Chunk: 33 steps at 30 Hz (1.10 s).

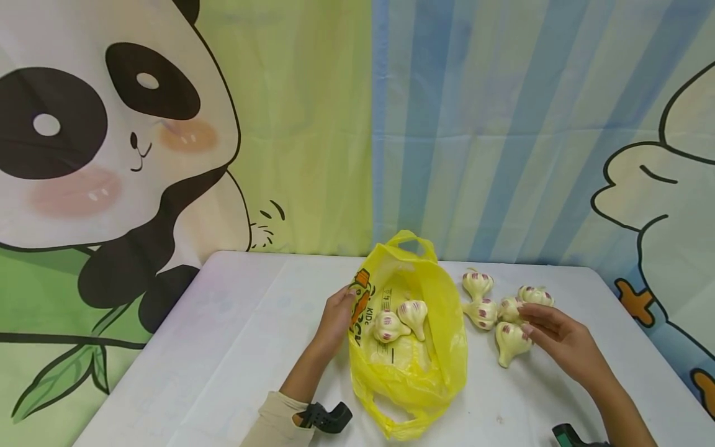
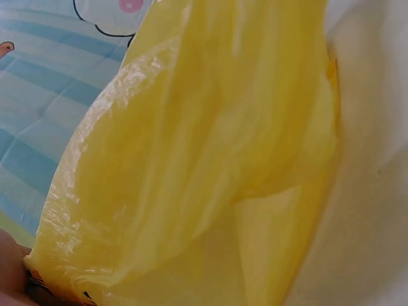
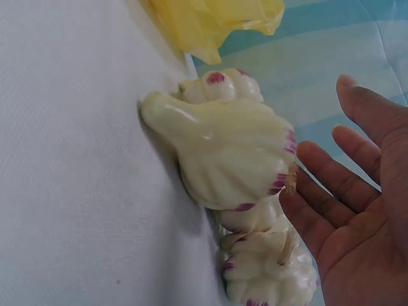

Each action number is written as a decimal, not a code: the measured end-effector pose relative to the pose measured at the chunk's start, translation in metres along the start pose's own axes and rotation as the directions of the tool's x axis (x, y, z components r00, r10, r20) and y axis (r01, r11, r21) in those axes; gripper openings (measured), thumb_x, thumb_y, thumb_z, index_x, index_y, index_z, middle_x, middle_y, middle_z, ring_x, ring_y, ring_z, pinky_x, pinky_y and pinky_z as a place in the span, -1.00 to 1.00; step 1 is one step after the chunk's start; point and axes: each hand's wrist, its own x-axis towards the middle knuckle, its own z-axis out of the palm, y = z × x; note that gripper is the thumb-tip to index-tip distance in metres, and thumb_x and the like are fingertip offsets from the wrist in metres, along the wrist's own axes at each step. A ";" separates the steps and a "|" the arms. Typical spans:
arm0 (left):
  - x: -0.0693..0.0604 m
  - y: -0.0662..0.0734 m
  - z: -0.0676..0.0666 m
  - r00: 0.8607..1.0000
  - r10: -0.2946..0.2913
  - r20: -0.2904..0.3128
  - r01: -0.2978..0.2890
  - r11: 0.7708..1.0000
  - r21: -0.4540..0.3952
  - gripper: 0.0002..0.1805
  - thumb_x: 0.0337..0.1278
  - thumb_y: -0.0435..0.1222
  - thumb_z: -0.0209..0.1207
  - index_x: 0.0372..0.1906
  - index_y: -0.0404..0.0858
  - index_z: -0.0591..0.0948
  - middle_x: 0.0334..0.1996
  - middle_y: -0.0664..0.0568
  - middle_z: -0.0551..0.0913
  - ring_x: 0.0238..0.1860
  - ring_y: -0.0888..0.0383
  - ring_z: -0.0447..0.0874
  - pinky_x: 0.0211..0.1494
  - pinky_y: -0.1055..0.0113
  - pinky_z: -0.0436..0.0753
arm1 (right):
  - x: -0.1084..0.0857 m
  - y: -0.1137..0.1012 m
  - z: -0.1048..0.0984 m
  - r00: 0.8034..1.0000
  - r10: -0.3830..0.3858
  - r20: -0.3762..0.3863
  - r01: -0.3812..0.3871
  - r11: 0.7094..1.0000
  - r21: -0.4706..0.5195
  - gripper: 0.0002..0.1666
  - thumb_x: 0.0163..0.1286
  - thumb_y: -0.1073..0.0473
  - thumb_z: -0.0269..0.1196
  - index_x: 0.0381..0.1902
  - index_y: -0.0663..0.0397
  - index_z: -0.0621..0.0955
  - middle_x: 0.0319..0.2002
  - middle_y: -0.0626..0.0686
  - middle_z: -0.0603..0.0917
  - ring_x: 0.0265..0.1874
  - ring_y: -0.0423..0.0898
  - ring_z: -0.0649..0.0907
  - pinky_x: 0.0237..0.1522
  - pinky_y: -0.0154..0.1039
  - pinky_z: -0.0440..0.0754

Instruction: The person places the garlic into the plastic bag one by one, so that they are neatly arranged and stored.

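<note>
Near, I see yellow bag [image 1: 448,335], two garlic bulbs [image 1: 390,327] inside; left hand [image 1: 334,318] grips its left rim. Right hand [image 1: 565,343], fingers loosely extended, beside five loose bulbs [image 1: 511,340]; contact I cannot tell. Far: printed backdrop [image 1: 335,136].

Head view: wide, from the near side of the table [image 1: 251,323], facing forward and down, far enough back for left hand [image 1: 336,315], right hand [image 1: 566,344] and backdrop [image 1: 313,124]. Left wrist view: right up on the yellow bag [image 2: 204,121], rolled sideways, table at frame right, backdrop upper left. Right wrist view: close on the garlic bulbs [image 3: 229,153], table at frame left; shares bulbs, right hand and part of the bag with head.
</note>
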 end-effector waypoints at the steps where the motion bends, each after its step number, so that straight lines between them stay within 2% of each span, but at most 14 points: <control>1: 0.000 0.000 0.000 1.000 0.001 0.000 -0.001 1.000 0.002 -0.50 0.55 -0.12 -0.21 0.35 -0.30 0.41 -0.03 -0.35 0.58 -0.02 -0.29 0.56 0.08 -0.07 0.54 | 0.000 0.001 0.000 1.000 0.003 0.003 -0.003 1.000 0.000 -0.50 0.44 0.11 0.23 0.25 0.19 0.48 0.11 0.26 0.57 -0.06 -0.55 0.50 -0.16 -0.60 0.52; 12: 0.001 -0.002 0.000 1.000 0.001 0.009 -0.001 1.000 -0.002 -0.50 0.55 -0.12 -0.21 0.36 -0.30 0.40 -0.01 -0.34 0.58 0.00 -0.28 0.56 0.10 -0.07 0.53 | 0.000 0.013 0.006 0.999 0.024 0.041 -0.024 1.000 -0.002 -0.53 0.43 0.08 0.24 0.18 0.23 0.53 0.09 0.23 0.57 -0.08 -0.56 0.50 -0.17 -0.55 0.55; 22: 0.001 -0.002 0.001 1.000 -0.013 -0.001 0.013 1.000 -0.001 -0.49 0.55 -0.11 -0.21 0.37 -0.30 0.39 0.00 -0.32 0.57 0.00 -0.27 0.56 0.11 -0.06 0.52 | 0.002 0.024 0.016 0.994 0.054 0.093 -0.053 0.999 -0.005 -0.43 0.38 0.01 0.29 0.26 0.13 0.49 0.16 0.19 0.52 -0.06 -0.56 0.46 -0.15 -0.52 0.54; 27: 0.001 -0.002 0.000 1.000 -0.010 0.008 0.010 1.000 -0.010 -0.50 0.55 -0.12 -0.21 0.37 -0.29 0.39 0.01 -0.33 0.57 0.01 -0.27 0.56 0.11 -0.08 0.52 | 0.001 0.026 0.017 0.993 0.036 0.112 -0.039 0.999 0.021 -0.37 0.33 0.08 0.34 0.31 0.11 0.44 0.19 0.20 0.50 0.02 -0.57 0.38 -0.13 -0.56 0.48; 33: 0.001 -0.001 0.000 1.000 0.000 0.017 0.001 1.000 -0.012 -0.50 0.55 -0.12 -0.21 0.37 -0.31 0.38 -0.01 -0.32 0.58 0.01 -0.28 0.55 0.12 -0.08 0.52 | 0.000 0.027 0.016 0.989 0.055 0.140 -0.057 0.998 0.007 -0.30 0.29 0.07 0.37 0.33 0.11 0.42 0.22 0.21 0.48 0.03 -0.62 0.33 -0.09 -0.60 0.43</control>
